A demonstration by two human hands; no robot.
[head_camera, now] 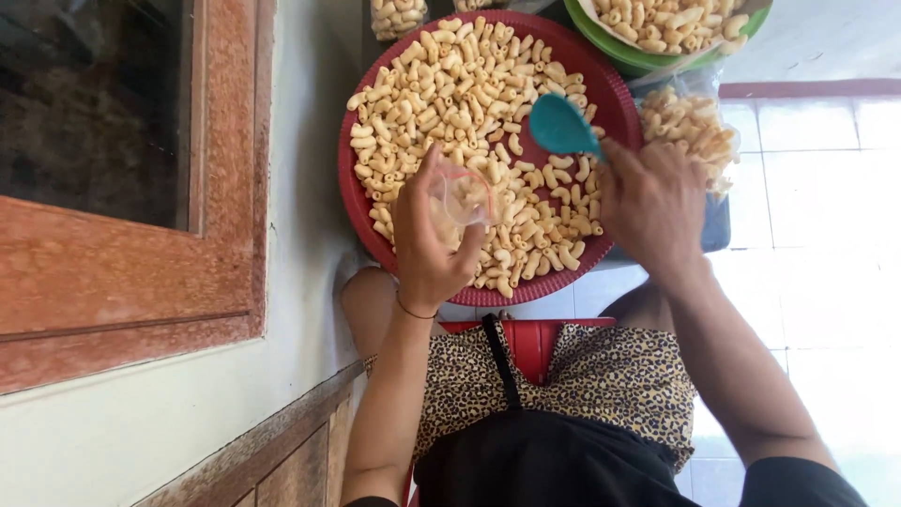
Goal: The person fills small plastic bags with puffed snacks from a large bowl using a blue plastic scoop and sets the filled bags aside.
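A pale plastered wall with a brown wooden window frame (131, 282) fills the left side, and white floor tiles (826, 188) run along the right, where the person sits with a leopard-print cloth (601, 376) over the lap.

Just right of the wall lies the wide round red plastic tray (361, 221), covered by a loose layer of pale yellow elbow macaroni pieces (441, 103), far too many to count. The left hand (427, 239) is curled around a small clear plastic bag (462, 195), thumb and fingers pinching its mouth open over the tray; the bag looks nearly empty, with at most a few pieces inside. Right of it, the right hand (652, 207) is closed on the handle of one teal plastic scoop (561, 124), whose bowl rests on the macaroni and appears to carry nothing yet.

At the top edge, one filled clear bag (396, 17) sits beyond the tray; a second pack beside it is barely visible. Further right stands one green round bowl (624, 56) heaped with more macaroni, and below it another clear bag of macaroni (690, 127) lies just beside the tray.

Judging by this, a few bags are packed, the one in hand is barely begun, and most of the tray remains.
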